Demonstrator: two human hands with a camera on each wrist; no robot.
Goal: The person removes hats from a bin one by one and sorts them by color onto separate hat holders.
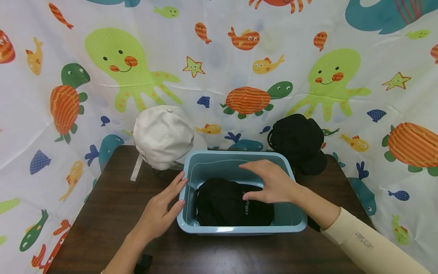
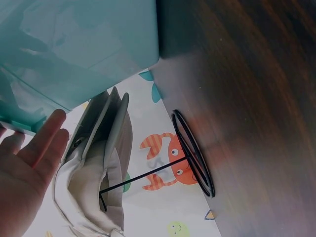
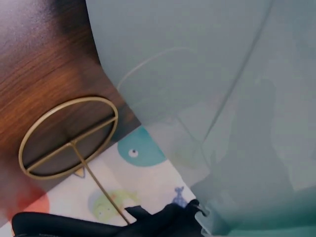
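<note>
A light blue plastic tub (image 1: pixel 239 230) stands on the dark table, with a black cap (image 1: pixel 222 205) bearing white lettering lying inside. At the tub's left rim my left hand (image 1: pixel 155 215) has its fingers extended, fingertips against the edge; the left wrist view shows these fingers (image 2: pixel 44 138) by the rim. My right hand (image 1: pixel 270 184) hovers over the tub's right half, thumb and fingers spread apart, holding nothing visible. The thumb is above the cap's lettering; whether it touches the cap, I cannot tell. No fingers appear in the right wrist view.
Behind left, white caps (image 1: pixel 165 135) hang on a black wire stand (image 2: pixel 143 175). Behind right, a black cap (image 1: pixel 297 140) sits on a gold-coloured wire stand (image 3: pixel 72 143). A sea-animal patterned cloth (image 1: pixel 212 49) hangs behind the table (image 1: pixel 226 255).
</note>
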